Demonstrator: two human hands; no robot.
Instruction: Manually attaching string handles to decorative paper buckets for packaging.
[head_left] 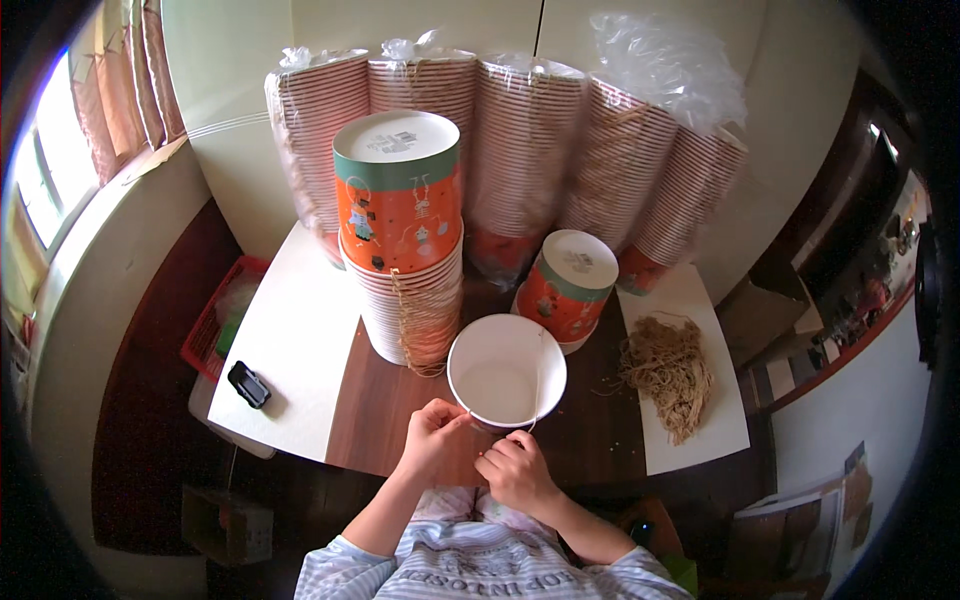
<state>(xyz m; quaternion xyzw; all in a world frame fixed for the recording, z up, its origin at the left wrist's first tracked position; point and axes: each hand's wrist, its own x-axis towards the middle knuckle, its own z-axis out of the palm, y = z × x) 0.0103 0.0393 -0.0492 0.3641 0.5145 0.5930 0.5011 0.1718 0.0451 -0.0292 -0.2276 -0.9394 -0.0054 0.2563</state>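
A white-lined paper bucket (497, 377) stands at the table's near edge, its open mouth facing up toward me. A thin pale cord (538, 385) runs down the right part of its mouth and over the near rim. My right hand (518, 468) is closed, pinching the cord just below that rim. My left hand (434, 437) is closed too, thumb and fingertips pressed together at the rim's near left; what they hold is too small to make out. Just behind stand a tall stack of nested buckets (400, 300) with cords hanging down its side, and an upside-down orange and green bucket (568, 295).
Tall plastic-wrapped stacks of buckets (530, 150) line the back of the table. A tangled heap of tan cords (668, 375) lies at the right. On the white left part of the table sits a small black tray (248, 385). A red basket (215, 320) stands beyond the left edge.
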